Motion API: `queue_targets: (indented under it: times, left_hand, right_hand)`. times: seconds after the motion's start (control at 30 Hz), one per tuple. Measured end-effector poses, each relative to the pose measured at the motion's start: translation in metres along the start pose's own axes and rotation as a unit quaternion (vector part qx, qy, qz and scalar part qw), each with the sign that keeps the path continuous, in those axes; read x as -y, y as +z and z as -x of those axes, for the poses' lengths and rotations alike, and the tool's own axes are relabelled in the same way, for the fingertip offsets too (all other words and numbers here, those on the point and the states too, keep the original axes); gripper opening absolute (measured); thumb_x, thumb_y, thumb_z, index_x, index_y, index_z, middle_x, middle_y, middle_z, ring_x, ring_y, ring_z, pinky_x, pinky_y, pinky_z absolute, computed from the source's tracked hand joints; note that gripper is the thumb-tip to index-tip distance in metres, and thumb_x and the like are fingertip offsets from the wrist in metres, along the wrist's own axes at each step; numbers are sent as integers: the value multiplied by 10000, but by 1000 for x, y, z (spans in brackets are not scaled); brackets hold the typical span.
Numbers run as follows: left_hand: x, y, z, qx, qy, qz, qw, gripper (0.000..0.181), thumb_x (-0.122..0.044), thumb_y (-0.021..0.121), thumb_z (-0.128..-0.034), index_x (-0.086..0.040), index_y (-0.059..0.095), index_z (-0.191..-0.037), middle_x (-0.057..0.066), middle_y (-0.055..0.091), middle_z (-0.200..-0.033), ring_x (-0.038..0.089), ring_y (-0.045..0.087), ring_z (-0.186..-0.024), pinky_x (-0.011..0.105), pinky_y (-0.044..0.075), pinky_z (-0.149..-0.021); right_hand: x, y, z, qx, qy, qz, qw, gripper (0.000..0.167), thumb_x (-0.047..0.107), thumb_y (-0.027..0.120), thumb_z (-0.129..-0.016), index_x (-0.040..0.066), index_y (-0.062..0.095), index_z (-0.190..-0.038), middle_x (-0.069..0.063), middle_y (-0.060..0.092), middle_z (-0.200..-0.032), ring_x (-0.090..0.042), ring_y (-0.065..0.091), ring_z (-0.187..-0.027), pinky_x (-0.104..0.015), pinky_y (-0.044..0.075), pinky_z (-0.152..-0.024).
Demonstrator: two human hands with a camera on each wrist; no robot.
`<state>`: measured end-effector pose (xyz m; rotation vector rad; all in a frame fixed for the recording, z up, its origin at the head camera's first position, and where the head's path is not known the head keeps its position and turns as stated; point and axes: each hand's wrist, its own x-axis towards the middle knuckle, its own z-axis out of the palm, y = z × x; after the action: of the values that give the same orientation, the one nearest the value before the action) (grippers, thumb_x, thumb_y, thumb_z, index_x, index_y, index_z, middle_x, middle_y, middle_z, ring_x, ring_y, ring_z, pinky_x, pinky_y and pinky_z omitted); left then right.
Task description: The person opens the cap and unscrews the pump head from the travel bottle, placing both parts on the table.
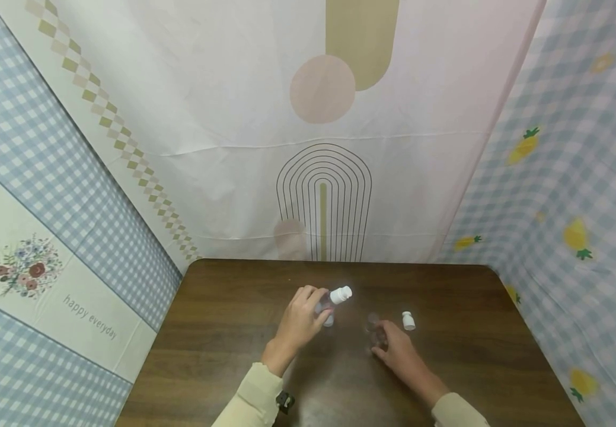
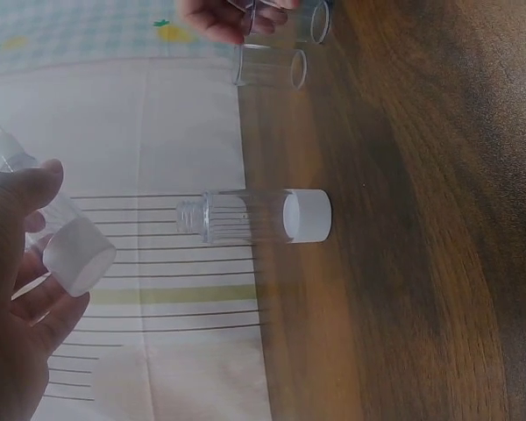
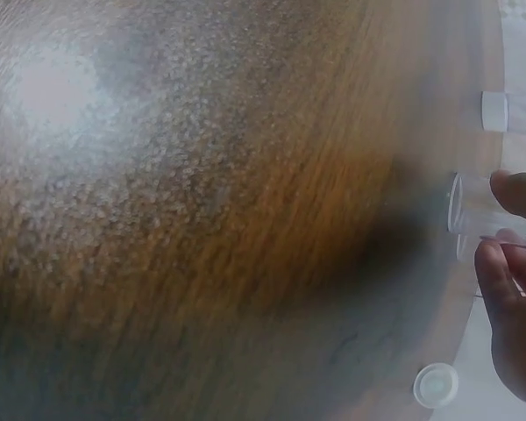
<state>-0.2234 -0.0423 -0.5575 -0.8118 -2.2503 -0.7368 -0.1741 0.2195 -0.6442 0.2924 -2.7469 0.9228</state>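
Brown wood-grain table (image 1: 217, 332) filled the lower middle of the head view, glossy in the right-wrist view. Pale cloth (image 1: 222, 190) with an arch print hung behind; blue-check cloths flanked it, flowers on the left one (image 1: 89, 172), pineapples on the right one (image 1: 569, 196).

Left hand (image 1: 298, 317), lower centre of the head view, gripped a tilted bottle (image 2: 63, 237): clear, white base, white top. Second bottle (image 2: 245, 217) stood upright at centre of the left-wrist view: clear body, white base, bare threaded neck.

Right hand (image 1: 399, 351), lower right of centre, had its fingers round a clear cylinder; could not tell whether they gripped it. Another clear cylinder (image 2: 270, 67) stood just beside. White piece (image 1: 408, 321) sat near that hand, farther right.

Writing: "happy everyday" (image 1: 90, 317) at lower left; at the far-left edge, a cut-off word ending in "u".
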Motion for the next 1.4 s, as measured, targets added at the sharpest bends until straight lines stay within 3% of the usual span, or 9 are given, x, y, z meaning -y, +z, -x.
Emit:
queue_targets:
  times: [0.2,0.4,0.6,0.73,0.9,1.23,1.4]
  left_hand:
    - [0,-2,-1,45,-40,-14,10000,408,-168,926,-754,-56,723,-1090,51,663,-944,182,605,-852,307,548,-726]
    - [0,-4,-1,106,-62,-43,9999,397,-178,920,-765,-60,725,-1091,48,663,-945,183,606,-859,312,546,-733]
    - [-1,-3,2,125,-32,-143,9998,394,-191,918,-765,-84,722,-1089,32,654,-946,174,601,-855,299,547,-723]
    - [-2,-3,4,112,24,-152,9998,397,-195,919,-758,-86,720,-1083,27,645,-945,168,593,-854,289,544,-728]
    - [-5,-3,2,193,78,-183,9996,395,-200,921,-763,-86,726,-1087,22,639,-942,166,580,-858,281,534,-736]
    - [-13,-4,-1,348,265,-366,9984,443,-216,946,-729,-102,738,-1104,19,643,-954,175,574,-861,306,509,-707]
    - [-14,-2,-2,362,357,-483,9975,448,-240,948,-725,-116,745,-1104,16,641,-952,182,583,-864,309,497,-698]
  right_hand:
    - [1,1,-3,204,109,-17,9997,526,-17,921,-689,15,638,-1132,-103,675,-1047,-221,675,-930,-340,607,-775]
    - [-3,0,-1,-28,17,-90,10000,570,14,947,-660,4,637,-1138,-101,675,-1022,-217,687,-895,-337,610,-762]
    - [-5,-16,2,-144,112,-149,9997,524,94,942,-694,31,626,-1107,-61,682,-974,-189,682,-840,-336,604,-733]
    - [-5,-29,-3,-293,-254,77,9992,525,145,938,-717,32,628,-1125,-55,667,-987,-180,658,-854,-358,593,-739]
    - [2,-48,-14,-414,-799,251,9956,589,170,937,-727,21,615,-1197,-93,668,-1103,-234,671,-983,-424,596,-819]
    - [30,-70,-34,-611,-1503,-107,9867,657,169,940,-717,50,610,-1273,-76,675,-1179,-226,669,-1034,-396,591,-859]
    - [42,-74,-38,-349,-1478,-718,9858,675,131,931,-739,46,589,-1315,-80,677,-1196,-236,710,-1025,-331,606,-863]
